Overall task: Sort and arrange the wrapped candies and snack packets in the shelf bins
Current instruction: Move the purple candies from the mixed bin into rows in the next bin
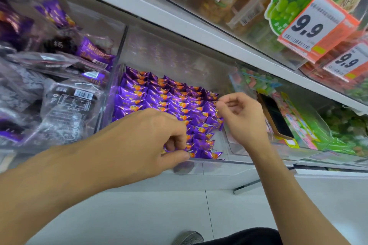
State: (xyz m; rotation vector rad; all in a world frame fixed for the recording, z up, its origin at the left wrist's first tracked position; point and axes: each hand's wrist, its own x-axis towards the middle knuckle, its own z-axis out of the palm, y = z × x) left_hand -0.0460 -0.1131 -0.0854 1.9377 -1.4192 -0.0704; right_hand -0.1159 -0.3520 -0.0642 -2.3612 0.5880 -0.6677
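From your head camera, you're partway through tidying the middle clear bin (217,146), where the purple wrapped candies (159,97) already lie in close overlapping rows from back wall to front lip. Your left hand (151,141) is at the front of the bin, thumb and fingers curled to pinch 1 candy (201,153) in the nearest row. Your right hand (242,117) hovers over the bin's right side with fingers loosely curled, thumb and forefinger narrowed on the crimped end of a wrapper at the edge of the pile — whether it truly grips is hard to tell.

The step looks like squaring up the front and right rows. The next move likely calls for a light nudge or tuck, not a lift, so neighbouring wrappers stay in line.

Room is tight: the upper shelf edge (179,20) and hanging price tags (316,26) crowd above, and a phone (275,115) lies in the green-candy bin (298,141) just beside your right wrist. To the left, bagged snack packets (65,105) slump against the divider — keep your forearm off them.
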